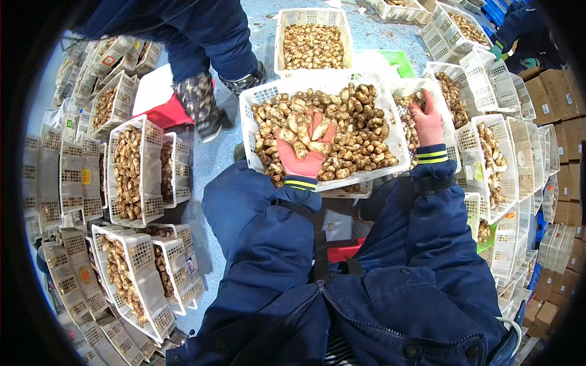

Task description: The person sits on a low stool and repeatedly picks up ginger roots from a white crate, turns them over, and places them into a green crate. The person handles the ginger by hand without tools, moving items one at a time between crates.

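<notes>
My left hand, in a pink glove, is palm up over a white perforated crate of lumpy brown-and-cream produce, perhaps mushrooms or tubers, and cradles several pale pieces with its fingers curled around them. To the right, my right hand, also pink-gloved, reaches into a second white crate of similar produce, partly behind the first. Its fingertips are bent down among the pieces at that crate's far part; whether it grips one of them I cannot make out.
A co-worker's legs and patterned boots stand at upper left beside a red-and-white box; another person works at upper right. Stacked produce crates line both sides. A green crate is behind mine, and cardboard boxes are at far right.
</notes>
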### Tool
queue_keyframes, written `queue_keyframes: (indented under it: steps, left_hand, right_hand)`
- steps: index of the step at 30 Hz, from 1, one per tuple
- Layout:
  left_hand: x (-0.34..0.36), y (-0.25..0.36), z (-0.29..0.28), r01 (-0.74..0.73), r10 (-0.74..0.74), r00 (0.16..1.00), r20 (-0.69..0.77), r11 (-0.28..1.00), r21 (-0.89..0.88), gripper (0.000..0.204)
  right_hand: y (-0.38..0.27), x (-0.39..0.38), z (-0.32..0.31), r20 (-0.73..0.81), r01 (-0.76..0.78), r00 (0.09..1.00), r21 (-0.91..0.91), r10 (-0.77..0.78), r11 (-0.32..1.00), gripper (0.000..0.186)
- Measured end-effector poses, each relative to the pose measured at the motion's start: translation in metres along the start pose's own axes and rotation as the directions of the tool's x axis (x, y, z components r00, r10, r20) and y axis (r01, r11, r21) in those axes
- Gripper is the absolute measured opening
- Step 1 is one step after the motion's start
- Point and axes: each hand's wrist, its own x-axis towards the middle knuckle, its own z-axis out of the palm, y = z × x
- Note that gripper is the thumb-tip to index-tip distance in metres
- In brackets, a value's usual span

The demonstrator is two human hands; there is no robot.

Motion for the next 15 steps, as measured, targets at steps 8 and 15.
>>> queue_keyframes:
  steps: [8,15]
  left_hand:
    - [-0.003,-0.004,0.002,0.069,-0.075,0.997,0.031,0.987,0.144,0.051]
    - [-0.007,-0.012,-0.014,-0.048,0.076,0.997,-0.021,0.796,0.604,0.043]
  right_hand:
    - [-0.031,-0.053,0.086,0.468,0.699,0.676,-0.162,-0.569,0.696,0.045]
    - [-0.052,-0.071,0.116,0.663,0.871,0.484,-0.304,-0.571,0.386,0.027]
